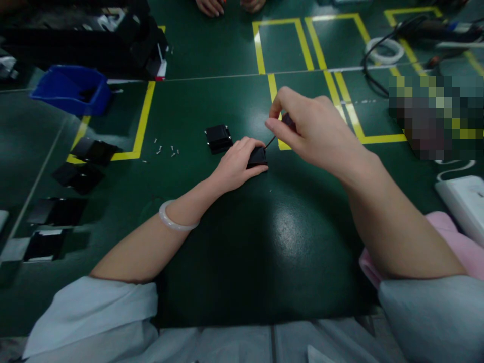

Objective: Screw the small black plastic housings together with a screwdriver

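My left hand (pixel 239 164) grips a small black part (pixel 257 157) on the green table, fingers along its far side and thumb along its near side. My right hand (pixel 302 123) is closed around the dark handle of a screwdriver (pixel 288 121). Its thin shaft slants down to the left, and the tip meets the upper right corner of the black part. Another black part (pixel 218 137), with small shiny pieces at its corners, rests just left of my left fingertips. Several small screws (pixel 172 151) are scattered farther left.
Black parts (pixel 77 177) line the left side of the table, below a blue bin (pixel 75 89). A dark case stands at the back left. Another person's hands (pixel 212 6) show at the far edge. Cables and a pink cloth (pixel 448 242) are on the right.
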A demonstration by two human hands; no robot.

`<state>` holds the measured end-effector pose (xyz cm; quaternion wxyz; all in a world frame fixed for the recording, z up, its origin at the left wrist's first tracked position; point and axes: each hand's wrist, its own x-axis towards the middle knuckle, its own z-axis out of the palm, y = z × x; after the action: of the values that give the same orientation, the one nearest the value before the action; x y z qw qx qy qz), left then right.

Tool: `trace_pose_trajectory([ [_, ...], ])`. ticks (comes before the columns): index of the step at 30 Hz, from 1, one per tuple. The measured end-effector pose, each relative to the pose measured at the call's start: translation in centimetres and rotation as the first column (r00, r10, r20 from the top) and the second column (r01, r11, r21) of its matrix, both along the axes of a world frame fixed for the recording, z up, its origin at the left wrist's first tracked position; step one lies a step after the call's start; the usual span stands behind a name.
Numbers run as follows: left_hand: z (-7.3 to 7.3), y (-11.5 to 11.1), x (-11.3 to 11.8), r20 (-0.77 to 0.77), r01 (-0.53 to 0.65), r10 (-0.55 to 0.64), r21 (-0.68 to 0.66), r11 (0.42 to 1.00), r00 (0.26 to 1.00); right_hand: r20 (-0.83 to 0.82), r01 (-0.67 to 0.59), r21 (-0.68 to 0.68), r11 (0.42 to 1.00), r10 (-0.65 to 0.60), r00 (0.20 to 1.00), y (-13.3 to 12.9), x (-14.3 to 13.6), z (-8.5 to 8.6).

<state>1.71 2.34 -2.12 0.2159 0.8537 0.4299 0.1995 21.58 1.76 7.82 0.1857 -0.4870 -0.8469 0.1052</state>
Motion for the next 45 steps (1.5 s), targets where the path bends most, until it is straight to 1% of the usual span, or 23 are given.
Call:
trace_pose_trajectory([
  [8, 0.01, 0.05, 0.03, -0.007, 0.0, 0.0, -0.008, 1.0, 1.0, -0.011, -0.001, 0.008, 1.0, 0.001, 1.0, -0.17, -0.14, 0.08],
  [13, -0.09, 0.06, -0.03, 0.008, 0.008, -0.008, 0.0, 1.0, 1.0, 0.036, -0.017, 0.023, 1.0, 0.016, 0.999, 0.03, 0.09, 0.01],
  [19, -0.08, 0.01, -0.04, 0.006, 0.001, -0.001, -0.001, 1.0, 1.0, -0.013, 0.001, -0.001, 1.0, -0.001, 1.0, 0.01, 0.01, 0.09],
  [23, -0.12, 0.05, -0.06, 0.012, 0.007, -0.007, 0.006, 1.0, 1.0, 0.039, 0.002, 0.013, 1.0, -0.003, 0.999, 0.06, -0.03, 0.06],
  [24, -0.14, 0.07, -0.07, 0.014, 0.01, -0.01, 0.007, 1.0, 1.0, 0.033, 0.014, 0.025, 1.0, -0.015, 0.999, 0.07, -0.02, 0.05],
  [29, -0.15, 0.12, -0.03, 0.0, 0.004, -0.004, -0.005, 1.0, 1.0, -0.006, 0.002, 0.002, 1.0, -0.002, 1.0, -0.01, 0.06, 0.09],
  [35, -0.12, 0.11, -0.08, 0.011, 0.015, -0.015, 0.003, 1.0, 1.0, 0.029, 0.005, 0.04, 0.999, -0.006, 1.0, 0.19, 0.17, -0.13],
  [41, -0.25, 0.14, -0.06, 0.006, 0.009, -0.009, 0.0, 1.0, 1.0, -0.017, 0.008, -0.001, 1.0, -0.008, 1.0, 0.06, 0.06, 0.05],
  [45, -0.25, 0.11, -0.06, 0.007, 0.006, -0.006, -0.001, 1.0, 1.0, -0.024, 0.022, 0.008, 1.0, -0.022, 0.999, 0.11, 0.06, 0.02],
])
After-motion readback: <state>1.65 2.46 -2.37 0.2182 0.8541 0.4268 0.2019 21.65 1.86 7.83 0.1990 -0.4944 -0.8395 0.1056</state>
